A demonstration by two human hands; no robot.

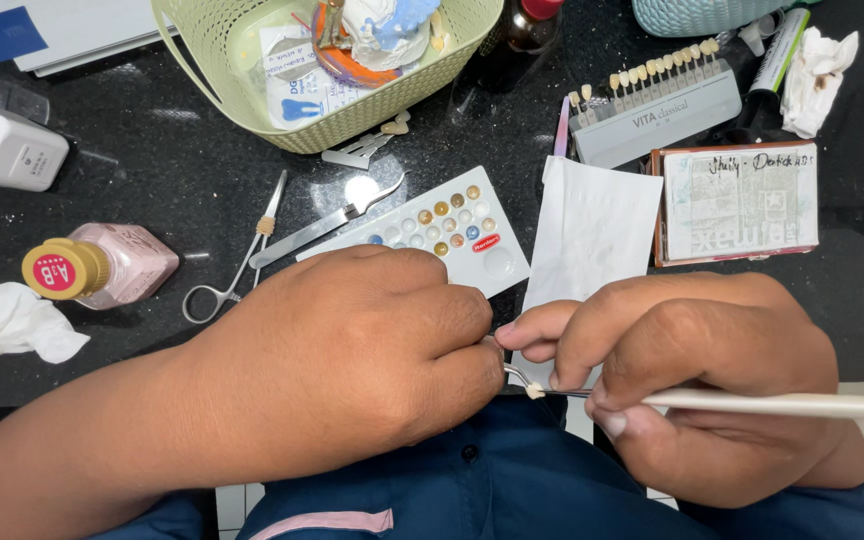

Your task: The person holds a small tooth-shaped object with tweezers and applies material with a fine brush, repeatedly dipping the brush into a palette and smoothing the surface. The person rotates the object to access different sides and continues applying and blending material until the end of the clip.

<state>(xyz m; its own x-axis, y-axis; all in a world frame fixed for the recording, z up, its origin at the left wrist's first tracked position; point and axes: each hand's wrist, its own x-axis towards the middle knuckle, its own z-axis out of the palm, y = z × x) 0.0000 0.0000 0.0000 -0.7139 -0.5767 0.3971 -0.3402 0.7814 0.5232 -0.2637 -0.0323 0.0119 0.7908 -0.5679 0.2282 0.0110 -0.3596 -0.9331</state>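
Note:
My left hand (362, 350) is curled into a fist just in front of the black counter's near edge, fingers pinched on something small that the hand hides. My right hand (687, 375) grips a thin tool with a white handle (782, 403) like a pen. Its metal tip (527, 385) carries a small cream blob and meets the left fingertips. Both hands hover over my blue garment. A white palette with several round coloured wells (452, 235) lies just beyond the left hand.
On the black counter (152, 170) lie metal forceps (237, 265), a flat metal instrument (322, 228), a pink bottle with yellow cap (102, 265), crumpled tissue (7, 325), white paper (592, 230), a tooth shade guide (652, 95), a worn card (737, 200) and a green basket (322, 70).

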